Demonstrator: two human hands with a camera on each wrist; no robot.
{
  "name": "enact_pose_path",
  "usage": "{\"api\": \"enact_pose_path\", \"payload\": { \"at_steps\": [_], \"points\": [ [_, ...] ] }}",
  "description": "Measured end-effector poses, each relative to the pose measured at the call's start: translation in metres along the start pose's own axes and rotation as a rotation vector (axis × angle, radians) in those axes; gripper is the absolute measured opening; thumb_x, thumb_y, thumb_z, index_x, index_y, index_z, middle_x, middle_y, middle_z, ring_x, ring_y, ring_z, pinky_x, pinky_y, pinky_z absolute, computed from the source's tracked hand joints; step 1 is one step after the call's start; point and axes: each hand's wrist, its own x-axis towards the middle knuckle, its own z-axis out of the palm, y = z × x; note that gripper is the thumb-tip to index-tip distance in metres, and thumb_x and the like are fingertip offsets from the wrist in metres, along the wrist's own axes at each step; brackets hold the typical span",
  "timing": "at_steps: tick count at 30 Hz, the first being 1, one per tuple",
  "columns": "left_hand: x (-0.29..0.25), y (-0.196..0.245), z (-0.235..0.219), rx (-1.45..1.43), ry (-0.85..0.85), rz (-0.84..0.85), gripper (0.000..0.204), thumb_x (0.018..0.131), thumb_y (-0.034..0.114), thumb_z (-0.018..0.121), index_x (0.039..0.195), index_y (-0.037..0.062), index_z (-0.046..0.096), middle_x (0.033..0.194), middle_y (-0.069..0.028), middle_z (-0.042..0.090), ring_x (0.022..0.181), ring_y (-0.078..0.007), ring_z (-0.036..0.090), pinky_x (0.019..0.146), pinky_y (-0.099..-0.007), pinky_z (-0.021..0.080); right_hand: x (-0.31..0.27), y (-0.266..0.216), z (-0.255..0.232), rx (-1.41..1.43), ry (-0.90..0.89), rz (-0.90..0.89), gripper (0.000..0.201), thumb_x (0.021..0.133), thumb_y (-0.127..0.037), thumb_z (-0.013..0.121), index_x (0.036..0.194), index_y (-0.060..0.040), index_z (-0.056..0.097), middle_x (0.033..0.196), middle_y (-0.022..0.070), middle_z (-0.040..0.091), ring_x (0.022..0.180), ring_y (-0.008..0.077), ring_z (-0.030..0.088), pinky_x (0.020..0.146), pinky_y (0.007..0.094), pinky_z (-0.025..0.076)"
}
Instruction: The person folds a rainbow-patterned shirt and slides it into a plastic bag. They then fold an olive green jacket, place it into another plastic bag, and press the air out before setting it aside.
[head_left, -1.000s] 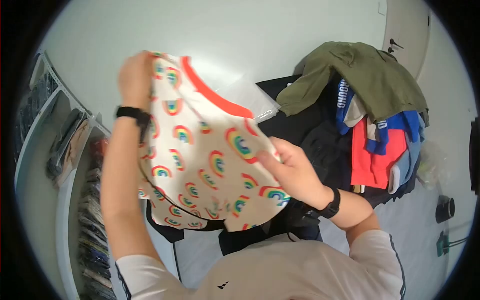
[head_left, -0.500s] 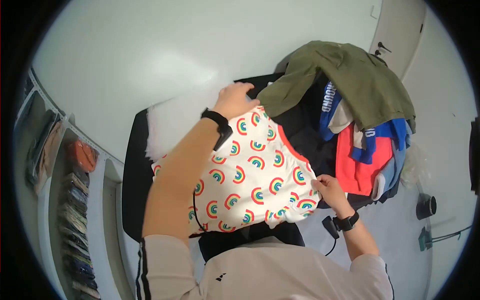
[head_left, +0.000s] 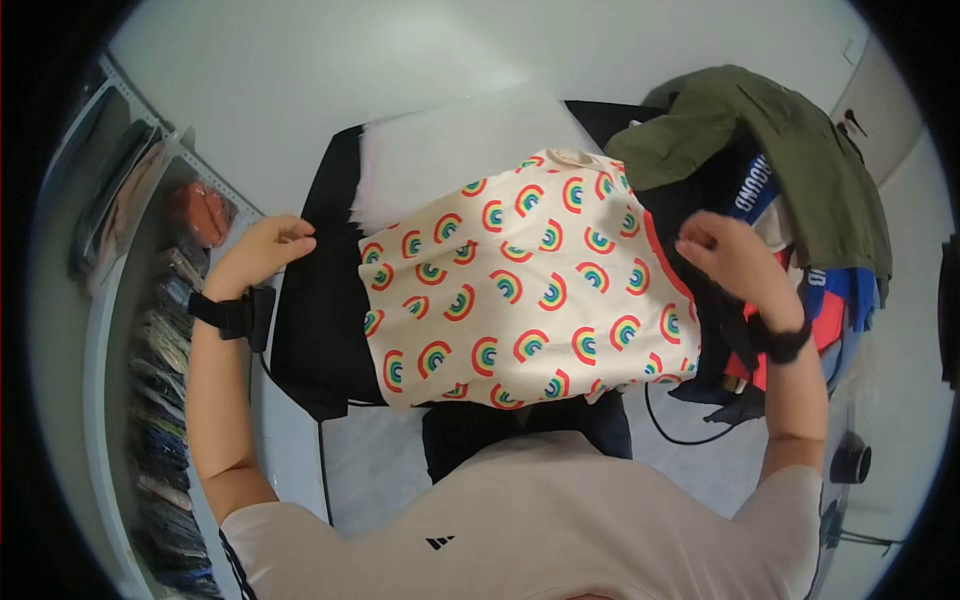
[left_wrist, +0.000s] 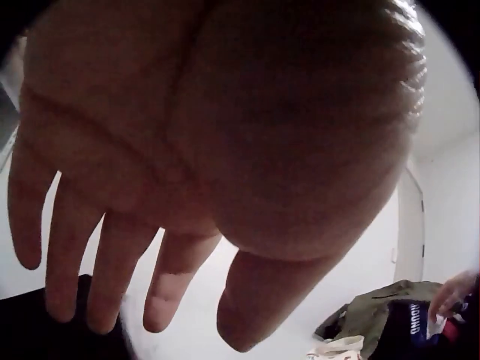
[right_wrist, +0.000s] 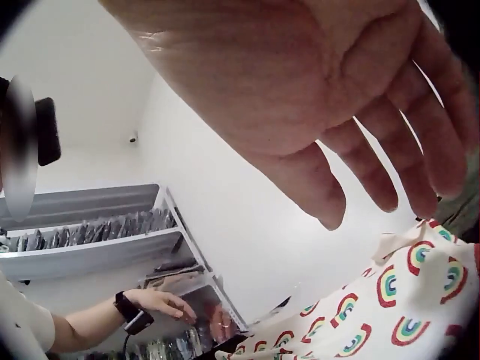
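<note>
A cream garment [head_left: 520, 290] printed with rainbows and edged with a red band lies spread on the black table [head_left: 315, 330], its collar end toward the back. To its left, apart from the cloth, hovers my left hand [head_left: 263, 250] with relaxed fingers; the left wrist view shows its palm [left_wrist: 150, 135] bare, fingers spread. My right hand [head_left: 735, 255] is raised just off the garment's red-edged right side, fingers loosely bent. Nothing is in its palm [right_wrist: 277, 82] in the right wrist view, where the rainbow cloth [right_wrist: 390, 292] lies below the fingers.
Clear plastic sheets [head_left: 470, 140] lie behind the garment. An olive jacket [head_left: 790, 160] tops a clothes pile at the right, over red clothing [head_left: 828, 322]. Shelves [head_left: 105, 270] of packed garments stand at the left, with an orange bundle [head_left: 205, 215].
The rainbow garment went from being held up to lying spread on the table. Both hands have let go; the left moved out left, the right slightly up and right.
</note>
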Motion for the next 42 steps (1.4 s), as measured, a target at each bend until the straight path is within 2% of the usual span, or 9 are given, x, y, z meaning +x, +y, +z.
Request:
{"api": "enact_pose_path", "payload": {
  "at_steps": [7, 11, 19, 25, 27, 30, 32, 37, 42],
  "points": [
    [0.011, -0.047, 0.052, -0.104, -0.035, -0.246, 0.045, 0.085, 0.026, 0.065, 0.118, -0.0018, 0.054, 0.098, -0.0140, 0.062, 0.072, -0.0171, 0.061, 0.065, -0.0278, 0.050, 0.158, 0.013, 0.048, -0.144, 0.030, -0.020, 0.043, 0.075, -0.026, 0.070, 0.105, 0.0037, 0.060, 0.092, 0.0157, 0.064, 0.065, 0.0204, 0.062, 0.060, 0.0308, 0.049],
    [0.055, -0.121, 0.105, 0.093, 0.211, 0.130, 0.041, 0.081, 0.027, 0.067, 0.108, -0.0030, 0.060, 0.096, -0.0184, 0.062, 0.075, -0.0254, 0.061, 0.069, -0.0338, 0.050, 0.195, 0.032, 0.079, -0.247, 0.076, -0.035, 0.050, 0.068, -0.025, 0.070, 0.108, 0.0036, 0.061, 0.102, 0.0213, 0.064, 0.088, 0.0307, 0.064, 0.078, 0.0339, 0.050],
    [0.036, -0.052, 0.079, -0.263, 0.098, -0.035, 0.016, 0.085, 0.016, 0.062, 0.082, 0.0002, 0.058, 0.069, -0.0044, 0.060, 0.053, -0.0085, 0.054, 0.048, -0.0223, 0.041, 0.188, 0.029, 0.072, 0.141, 0.363, -0.004, 0.019, 0.076, -0.015, 0.059, 0.082, 0.0015, 0.067, 0.068, 0.0146, 0.065, 0.063, 0.0244, 0.065, 0.061, 0.0330, 0.050],
    [0.074, -0.055, 0.067, -0.473, 0.362, -0.013, 0.010, 0.089, 0.013, 0.056, 0.085, 0.0034, 0.054, 0.069, -0.0017, 0.059, 0.057, -0.0078, 0.056, 0.051, -0.0212, 0.044, 0.209, 0.071, 0.060, 0.623, 0.477, 0.044, 0.015, 0.079, -0.011, 0.059, 0.076, 0.0024, 0.065, 0.062, 0.0041, 0.062, 0.056, 0.0108, 0.057, 0.053, 0.0252, 0.044],
    [0.100, -0.077, 0.077, -0.440, 0.398, 0.039, 0.012, 0.089, 0.013, 0.056, 0.089, 0.0018, 0.055, 0.073, -0.0036, 0.061, 0.063, -0.0101, 0.058, 0.056, -0.0226, 0.046, 0.211, 0.086, 0.058, 0.549, 0.309, 0.128, 0.028, 0.087, -0.013, 0.060, 0.110, 0.0027, 0.059, 0.099, 0.0099, 0.064, 0.089, 0.0127, 0.059, 0.078, 0.0234, 0.047],
    [0.101, -0.076, 0.091, -0.343, 0.577, 0.124, 0.035, 0.087, 0.018, 0.060, 0.115, -0.0026, 0.053, 0.107, -0.0147, 0.061, 0.088, -0.0200, 0.061, 0.077, -0.0288, 0.049, 0.166, 0.051, 0.052, 0.622, 0.132, 0.060, 0.064, 0.088, -0.019, 0.061, 0.141, -0.0021, 0.030, 0.135, 0.0152, 0.044, 0.122, 0.0209, 0.043, 0.102, 0.0308, 0.033],
    [0.081, -0.063, 0.083, -0.264, 0.542, 0.109, 0.043, 0.087, 0.019, 0.061, 0.123, -0.0021, 0.050, 0.120, -0.0177, 0.057, 0.095, -0.0211, 0.061, 0.084, -0.0294, 0.047, 0.128, 0.038, 0.040, 0.590, 0.062, -0.039, 0.051, 0.089, -0.019, 0.059, 0.134, -0.0016, 0.042, 0.128, 0.0133, 0.051, 0.118, 0.0202, 0.047, 0.100, 0.0293, 0.035],
    [-0.042, -0.028, 0.087, -0.279, 0.345, 0.140, 0.028, 0.090, 0.010, 0.056, 0.116, -0.0009, 0.055, 0.109, -0.0091, 0.061, 0.097, -0.0148, 0.059, 0.086, -0.0254, 0.045, 0.006, 0.037, 0.017, 0.372, 0.006, -0.034, 0.026, 0.091, -0.016, 0.058, 0.108, 0.0030, 0.061, 0.103, 0.0070, 0.065, 0.097, 0.0135, 0.057, 0.088, 0.0256, 0.043],
    [-0.145, -0.025, 0.133, -0.436, 0.272, -0.224, 0.016, 0.092, 0.008, 0.055, 0.105, -0.0012, 0.059, 0.095, -0.0049, 0.063, 0.091, -0.0113, 0.059, 0.082, -0.0237, 0.045, -0.102, 0.069, 0.046, 0.444, 0.113, 0.327, 0.024, 0.092, -0.017, 0.056, 0.106, 0.0029, 0.060, 0.089, 0.0061, 0.064, 0.083, 0.0122, 0.059, 0.076, 0.0258, 0.047]
  ]
}}
